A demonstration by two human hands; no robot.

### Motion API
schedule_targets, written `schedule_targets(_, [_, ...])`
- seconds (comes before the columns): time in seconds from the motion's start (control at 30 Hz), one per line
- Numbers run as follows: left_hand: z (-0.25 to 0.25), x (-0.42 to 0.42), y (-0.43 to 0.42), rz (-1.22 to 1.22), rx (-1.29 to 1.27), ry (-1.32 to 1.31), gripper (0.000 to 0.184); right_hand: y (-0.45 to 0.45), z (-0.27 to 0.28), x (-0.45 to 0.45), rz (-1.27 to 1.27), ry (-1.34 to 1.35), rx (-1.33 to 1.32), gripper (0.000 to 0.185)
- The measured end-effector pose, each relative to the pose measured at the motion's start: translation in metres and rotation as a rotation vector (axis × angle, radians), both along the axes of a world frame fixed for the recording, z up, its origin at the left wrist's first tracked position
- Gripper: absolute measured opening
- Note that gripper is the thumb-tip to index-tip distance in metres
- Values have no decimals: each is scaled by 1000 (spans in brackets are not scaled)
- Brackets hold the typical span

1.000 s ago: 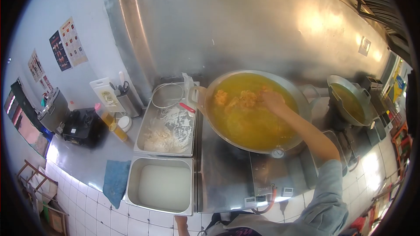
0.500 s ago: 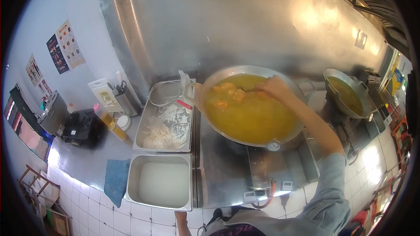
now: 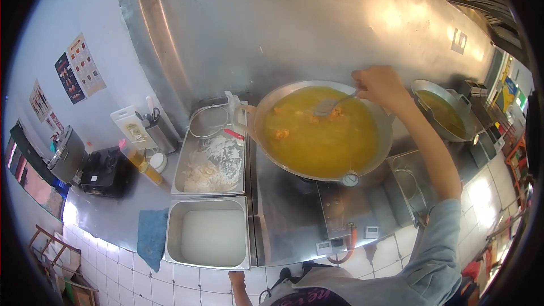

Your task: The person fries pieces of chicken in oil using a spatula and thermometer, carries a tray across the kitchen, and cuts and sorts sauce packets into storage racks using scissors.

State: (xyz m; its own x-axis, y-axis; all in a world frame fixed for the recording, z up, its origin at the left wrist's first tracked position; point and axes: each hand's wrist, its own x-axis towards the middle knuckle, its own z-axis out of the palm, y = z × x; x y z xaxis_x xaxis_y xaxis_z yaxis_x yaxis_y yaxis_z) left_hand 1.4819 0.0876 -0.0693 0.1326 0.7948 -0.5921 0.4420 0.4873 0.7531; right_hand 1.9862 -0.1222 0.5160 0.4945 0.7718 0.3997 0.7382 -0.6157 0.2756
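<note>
My right hand (image 3: 377,86) is closed around the handle of a metal spatula (image 3: 327,106), raised over the far right rim of a large wok (image 3: 387,153). Its flat blade is over the yellow oil, beside orange-brown fried pieces (image 3: 335,113). Another fried piece (image 3: 281,134) floats toward the left of the oil. A round dial thermometer (image 3: 350,179) sits at the wok's front rim. Low in the view, my left hand (image 3: 237,278) is just below the front edge of a steel pan (image 3: 247,232) of whitish liquid; its fingers are mostly hidden.
Behind the liquid pan stands a tray (image 3: 180,161) of white flour with a sieve (image 3: 208,120) and a red-handled tool (image 3: 233,134). A blue cloth (image 3: 152,238) hangs over the counter edge. A second oil-filled wok (image 3: 470,127) stands at right, and bottles (image 3: 150,173) at left.
My right hand has lifted up and to the right, bringing the spatula blade into sight above the oil. The fried pieces have shifted in the oil. The view has moved slightly.
</note>
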Motion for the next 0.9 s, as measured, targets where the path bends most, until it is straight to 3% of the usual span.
schedule_targets(0.2, [24, 3, -4, 1, -89, 18, 35, -4, 33, -52, -99, 197, -242, 24])
schedule_targets(0.43, [29, 5, -5, -2, -77, 20, 41, 14, 23, -61, -248, 458, -450, 24])
schedule_targets(0.57, [12, -1, -1, -22, -78, -20, 41, 18, -5, -45, -97, 228, -416, 23])
schedule_targets(0.77, [28, 5, -1, 2, -128, 36, 44, 19, 29, -46, -237, 128, -468, 32])
schedule_targets(0.9, [29, 5, -2, -5, -127, 18, 46, 21, 6, 2, -319, 41, -336, 29])
